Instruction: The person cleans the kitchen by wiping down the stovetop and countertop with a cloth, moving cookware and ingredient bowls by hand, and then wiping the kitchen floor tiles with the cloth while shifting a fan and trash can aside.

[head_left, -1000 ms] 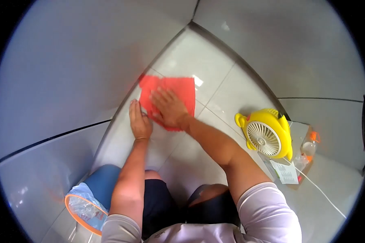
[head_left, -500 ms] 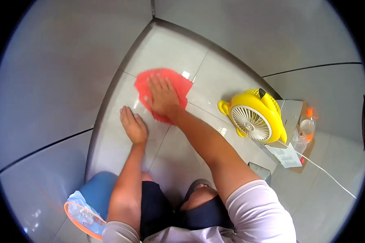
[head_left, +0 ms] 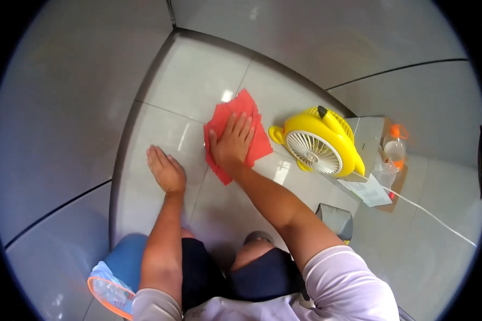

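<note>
A red cloth (head_left: 258, 134) with jagged edges lies flat on the light tiled floor (head_left: 190, 75). Pressed down on it is my right hand (head_left: 233, 142), palm down with the fingers stretched out. My left hand (head_left: 167, 170) rests on the bare tile to the left of the cloth, flat and holding nothing. Right of the cloth stands a yellow fan (head_left: 321, 140) with a white grille and a black-tipped ear, close to the cloth's right edge.
A blue bin (head_left: 127, 255) with an orange rim and plastic liner stands at lower left. Right of the fan are a box (head_left: 368, 132), a bottle with an orange cap (head_left: 394, 150), a paper sheet (head_left: 370, 191) and a white cord (head_left: 434, 216). A grey object (head_left: 334, 219) sits near my right arm. Grey walls (head_left: 75, 107) border the floor.
My right hand has slid the cloth across the floor to the right, nearer the fan. The cloth's outline has shifted. My left hand stays flat on the tile, and the view has turned slightly.
</note>
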`<state>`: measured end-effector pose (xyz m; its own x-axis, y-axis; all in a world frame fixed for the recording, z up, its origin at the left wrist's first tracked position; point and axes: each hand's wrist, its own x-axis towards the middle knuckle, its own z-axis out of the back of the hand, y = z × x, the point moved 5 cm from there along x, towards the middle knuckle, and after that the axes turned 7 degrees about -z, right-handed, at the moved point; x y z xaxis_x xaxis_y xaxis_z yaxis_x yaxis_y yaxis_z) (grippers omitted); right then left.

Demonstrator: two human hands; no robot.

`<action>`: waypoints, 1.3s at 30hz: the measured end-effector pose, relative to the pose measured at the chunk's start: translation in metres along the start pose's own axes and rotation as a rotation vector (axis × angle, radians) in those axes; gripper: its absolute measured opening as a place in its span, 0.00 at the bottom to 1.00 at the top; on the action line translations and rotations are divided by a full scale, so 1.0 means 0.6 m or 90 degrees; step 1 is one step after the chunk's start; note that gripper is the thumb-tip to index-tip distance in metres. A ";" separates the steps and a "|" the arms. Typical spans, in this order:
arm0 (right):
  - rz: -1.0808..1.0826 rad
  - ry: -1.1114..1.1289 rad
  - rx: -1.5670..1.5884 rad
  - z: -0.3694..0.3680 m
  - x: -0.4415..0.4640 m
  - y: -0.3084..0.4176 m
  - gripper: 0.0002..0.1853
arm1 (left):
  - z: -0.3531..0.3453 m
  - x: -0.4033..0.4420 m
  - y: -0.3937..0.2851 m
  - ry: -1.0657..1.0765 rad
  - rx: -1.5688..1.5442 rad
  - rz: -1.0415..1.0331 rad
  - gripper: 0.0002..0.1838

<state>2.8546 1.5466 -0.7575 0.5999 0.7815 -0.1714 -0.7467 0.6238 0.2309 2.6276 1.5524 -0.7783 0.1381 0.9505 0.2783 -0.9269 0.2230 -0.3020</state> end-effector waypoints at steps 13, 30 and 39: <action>0.244 0.057 0.063 0.000 -0.276 -0.103 0.46 | 0.057 -0.051 -0.080 0.127 -0.140 -0.124 0.30; -0.278 -0.152 0.827 0.292 -0.184 -0.433 0.49 | 0.031 0.078 -0.554 0.543 -0.671 0.007 0.55; -0.225 -0.201 0.581 0.308 -0.082 -0.449 0.45 | -0.015 0.065 -0.540 0.468 -0.764 0.089 0.40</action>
<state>3.0795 1.3381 -0.6343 0.8894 0.4345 -0.1421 -0.0887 0.4689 0.8788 2.9365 1.5189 -0.6778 0.5634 0.7913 -0.2377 -0.1436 -0.1895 -0.9713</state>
